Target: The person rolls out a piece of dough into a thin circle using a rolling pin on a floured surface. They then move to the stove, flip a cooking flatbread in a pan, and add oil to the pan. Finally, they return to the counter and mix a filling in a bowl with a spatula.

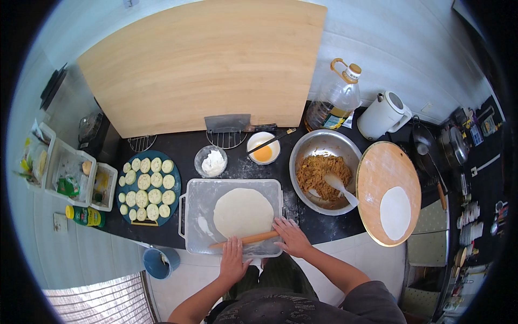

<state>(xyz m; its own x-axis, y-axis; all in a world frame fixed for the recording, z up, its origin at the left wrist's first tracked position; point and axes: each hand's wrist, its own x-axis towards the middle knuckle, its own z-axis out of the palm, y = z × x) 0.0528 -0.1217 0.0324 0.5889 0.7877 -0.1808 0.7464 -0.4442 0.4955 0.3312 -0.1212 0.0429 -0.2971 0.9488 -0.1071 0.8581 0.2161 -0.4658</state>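
Note:
A wooden rolling pin (259,237) lies across the near edge of a flat round of dough (243,210) on a floured plastic board (194,239). My left hand (233,255) rests on the pin near its left part, fingers extended. Flat on its right end is my right hand (292,236). Beyond the board stand a glass bowl of white flour (213,163) and a white bowl holding egg yolk (262,154), with dark chopsticks across it. To the right, a steel bowl (297,190) holds shredded filling (321,174) and a pale spoon (339,185).
Sliced rounds cover a blue tray (176,178) at left. A round wooden board (370,182) with a second dough sheet (395,213) overhangs the counter's right front. Behind are a cleaver (228,122), an oil bottle (334,101) and a white kettle (382,115). A blue bin (156,267) stands below.

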